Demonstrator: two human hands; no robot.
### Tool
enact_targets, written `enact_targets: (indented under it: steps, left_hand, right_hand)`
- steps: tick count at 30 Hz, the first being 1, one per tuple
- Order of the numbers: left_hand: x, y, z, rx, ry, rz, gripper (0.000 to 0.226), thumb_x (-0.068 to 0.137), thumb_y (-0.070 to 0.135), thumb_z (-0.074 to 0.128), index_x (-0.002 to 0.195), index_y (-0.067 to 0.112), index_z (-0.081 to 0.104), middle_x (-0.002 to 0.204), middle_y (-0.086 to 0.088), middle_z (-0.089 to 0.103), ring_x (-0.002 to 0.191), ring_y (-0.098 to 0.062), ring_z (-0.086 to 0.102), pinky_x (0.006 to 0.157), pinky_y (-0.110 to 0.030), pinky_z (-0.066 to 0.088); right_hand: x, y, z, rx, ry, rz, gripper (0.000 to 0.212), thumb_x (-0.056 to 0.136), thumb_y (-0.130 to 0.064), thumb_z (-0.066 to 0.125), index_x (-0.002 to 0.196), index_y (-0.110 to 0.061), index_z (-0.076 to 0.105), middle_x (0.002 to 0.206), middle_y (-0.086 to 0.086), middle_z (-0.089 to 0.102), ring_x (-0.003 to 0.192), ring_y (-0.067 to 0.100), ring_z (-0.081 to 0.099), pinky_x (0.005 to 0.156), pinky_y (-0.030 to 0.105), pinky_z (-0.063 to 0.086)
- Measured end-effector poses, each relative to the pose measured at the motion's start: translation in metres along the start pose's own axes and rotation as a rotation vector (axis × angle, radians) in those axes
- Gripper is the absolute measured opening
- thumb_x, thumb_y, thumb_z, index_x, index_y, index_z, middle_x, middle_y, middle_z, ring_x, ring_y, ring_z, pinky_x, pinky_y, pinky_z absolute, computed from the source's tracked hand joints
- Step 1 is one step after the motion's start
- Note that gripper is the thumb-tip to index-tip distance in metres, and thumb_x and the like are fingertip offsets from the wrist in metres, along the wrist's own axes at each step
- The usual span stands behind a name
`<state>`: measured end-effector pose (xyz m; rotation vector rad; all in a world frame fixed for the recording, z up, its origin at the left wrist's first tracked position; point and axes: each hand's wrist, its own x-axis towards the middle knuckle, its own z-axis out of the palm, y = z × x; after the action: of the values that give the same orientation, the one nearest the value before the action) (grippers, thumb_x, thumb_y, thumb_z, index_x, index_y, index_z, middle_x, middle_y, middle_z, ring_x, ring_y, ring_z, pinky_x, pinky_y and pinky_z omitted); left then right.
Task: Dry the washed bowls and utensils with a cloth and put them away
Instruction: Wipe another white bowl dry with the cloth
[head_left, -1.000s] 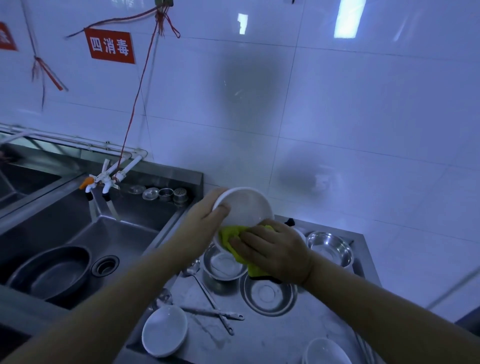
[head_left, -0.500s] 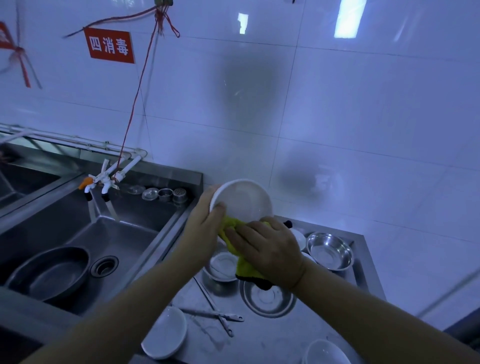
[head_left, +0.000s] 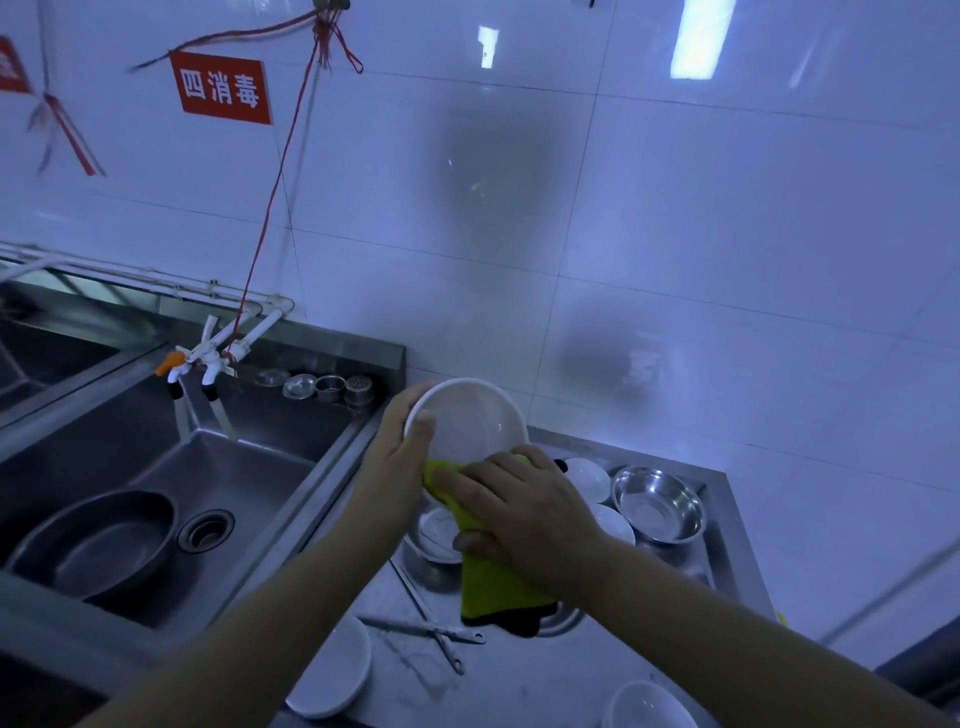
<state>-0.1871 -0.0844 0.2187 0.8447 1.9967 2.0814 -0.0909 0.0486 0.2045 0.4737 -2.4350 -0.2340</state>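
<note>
My left hand (head_left: 397, 457) grips a white bowl (head_left: 470, 418) by its left rim, thumb inside, and holds it tilted toward me above the counter. My right hand (head_left: 524, 512) holds a yellow-green cloth (head_left: 493, 587) against the bowl's lower edge; the cloth hangs down below my palm. Beneath them, other washed pieces lie on the steel counter (head_left: 550, 670): white bowls (head_left: 589, 478), a steel bowl (head_left: 657, 501), a white dish (head_left: 332, 667) and two long metal utensils (head_left: 431, 626).
A deep steel sink (head_left: 223, 478) lies to the left with a dark basin (head_left: 98, 543) in it and taps (head_left: 208, 358) above. Small metal strainers (head_left: 332, 388) sit on the sink's back ledge. A tiled wall rises straight behind.
The bowl and both hands have risen slightly and shifted a little left. My right hand has slid the cloth lower along the bowl's bottom edge.
</note>
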Motion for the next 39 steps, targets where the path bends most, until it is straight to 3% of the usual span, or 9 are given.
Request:
enact_targets:
  steps: [4, 7, 13, 19, 24, 29, 33, 36, 39]
  left_hand:
    - [0.004, 0.004, -0.007, 0.038, -0.056, 0.026, 0.033, 0.086, 0.042, 0.038, 0.116, 0.040, 0.050, 0.113, 0.020, 0.053, 0.098, 0.005, 0.052, 0.077, -0.019, 0.046]
    - [0.005, 0.006, -0.012, 0.053, -0.101, 0.035, 0.038, 0.086, 0.040, 0.039, 0.120, 0.030, 0.053, 0.111, 0.011, 0.058, 0.098, -0.005, 0.055, 0.079, -0.026, 0.048]
    - [0.001, 0.010, -0.003, 0.042, -0.218, 0.017, 0.030, 0.100, 0.027, 0.035, 0.127, 0.022, 0.049, 0.116, -0.001, 0.056, 0.101, -0.013, 0.056, 0.075, -0.018, 0.048]
    - [-0.001, 0.013, 0.002, -0.010, -0.213, 0.059, 0.032, 0.101, 0.018, 0.033, 0.125, 0.011, 0.052, 0.120, -0.008, 0.059, 0.111, -0.016, 0.056, 0.094, -0.028, 0.047]
    - [0.010, 0.011, -0.008, -0.016, -0.181, 0.039, 0.026, 0.099, 0.024, 0.037, 0.118, 0.029, 0.056, 0.113, 0.007, 0.060, 0.103, -0.011, 0.057, 0.086, -0.026, 0.050]
    - [0.018, 0.015, -0.013, 0.003, -0.375, -0.091, 0.025, 0.099, 0.030, 0.038, 0.109, 0.043, 0.057, 0.104, 0.004, 0.062, 0.082, -0.005, 0.063, 0.061, -0.023, 0.053]
    - [0.025, 0.023, -0.014, 0.230, -0.487, -0.196, 0.031, 0.098, 0.033, 0.041, 0.128, 0.042, 0.042, 0.116, -0.006, 0.057, 0.093, -0.025, 0.062, 0.075, -0.046, 0.058]
    - [0.025, 0.021, -0.017, 0.738, -0.478, 0.027, 0.066, 0.092, 0.038, 0.051, 0.145, 0.035, 0.013, 0.135, -0.005, 0.045, 0.111, -0.022, 0.055, 0.090, -0.041, 0.049]
    - [0.014, 0.017, -0.023, 1.185, -0.433, 0.720, 0.054, 0.079, 0.039, 0.058, 0.129, 0.023, 0.047, 0.125, 0.003, 0.056, 0.118, -0.019, 0.052, 0.096, -0.036, 0.047]
  right_hand:
    - [0.000, 0.001, -0.004, 0.042, -0.037, -0.012, 0.033, 0.091, -0.033, 0.050, 0.120, -0.022, 0.061, 0.111, 0.005, 0.068, 0.094, 0.022, 0.064, 0.085, 0.037, 0.050]
    - [0.001, 0.018, -0.007, -0.062, -0.037, -0.076, 0.030, 0.079, -0.024, 0.075, 0.108, -0.020, 0.070, 0.110, 0.005, 0.069, 0.096, 0.022, 0.065, 0.088, 0.036, 0.050]
    - [0.023, 0.026, -0.013, -0.170, 0.001, 0.023, 0.033, 0.079, -0.021, 0.068, 0.110, -0.011, 0.067, 0.103, 0.005, 0.067, 0.093, 0.023, 0.062, 0.089, 0.035, 0.047]
    - [0.029, 0.015, -0.010, 0.089, -0.015, 0.136, 0.034, 0.072, -0.012, 0.076, 0.106, -0.015, 0.071, 0.111, 0.002, 0.068, 0.105, 0.022, 0.060, 0.098, 0.035, 0.042]
    - [0.009, 0.003, -0.004, 0.143, -0.001, 0.042, 0.023, 0.087, -0.022, 0.062, 0.109, -0.019, 0.068, 0.115, 0.000, 0.069, 0.096, 0.021, 0.065, 0.088, 0.039, 0.050]
    - [-0.009, 0.025, -0.007, -0.021, -0.015, -0.173, 0.020, 0.090, -0.030, 0.062, 0.107, -0.020, 0.065, 0.107, 0.002, 0.068, 0.089, 0.020, 0.063, 0.085, 0.034, 0.047]
    - [-0.011, 0.032, -0.009, -0.049, -0.001, -0.215, 0.012, 0.089, -0.022, 0.066, 0.100, -0.018, 0.070, 0.090, 0.003, 0.070, 0.078, 0.019, 0.064, 0.079, 0.034, 0.049]
    - [-0.015, 0.034, -0.013, -0.022, -0.077, -0.137, 0.021, 0.082, -0.025, 0.072, 0.102, -0.018, 0.070, 0.089, 0.003, 0.071, 0.078, 0.019, 0.066, 0.079, 0.038, 0.053]
    - [-0.018, 0.035, -0.019, 0.039, -0.098, -0.074, 0.025, 0.077, -0.023, 0.076, 0.101, -0.015, 0.071, 0.084, 0.004, 0.070, 0.073, 0.021, 0.065, 0.074, 0.038, 0.054]
